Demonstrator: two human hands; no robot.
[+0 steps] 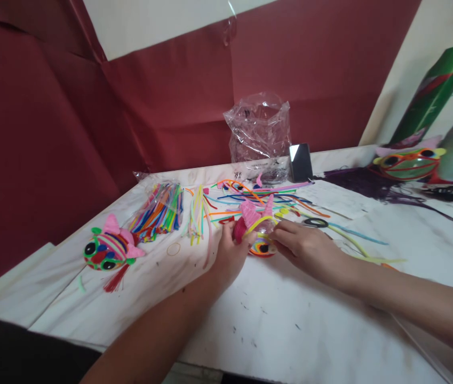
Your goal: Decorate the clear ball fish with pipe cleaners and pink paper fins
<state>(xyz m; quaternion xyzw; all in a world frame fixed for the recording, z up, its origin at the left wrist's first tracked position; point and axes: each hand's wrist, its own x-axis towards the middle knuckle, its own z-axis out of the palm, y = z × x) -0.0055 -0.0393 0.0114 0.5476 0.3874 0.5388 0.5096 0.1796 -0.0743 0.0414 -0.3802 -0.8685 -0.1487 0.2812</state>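
Note:
My left hand (230,250) is closed on the near left side of a small craft animal head (264,249) with pink pipe-cleaner ears and a dark eye. Arching over the front of that head is a yellow pipe cleaner (261,220). At the right side, my right hand (300,242) pinches with its fingertips, where the yellow pipe cleaner's end seems to run; the exact grip is hidden. Behind the right hand lies a pair of scissors (316,222) with black handles. Part of the head is covered by my fingers.
Left on the marble-patterned table (274,330) sits another decorated animal head (106,248) with a red tassel. A bundle of colourful pipe cleaners (158,216), loose ones, a clear plastic bag (258,130) and a dark phone-like slab (300,162) lie behind. A third head (410,164) stands far right.

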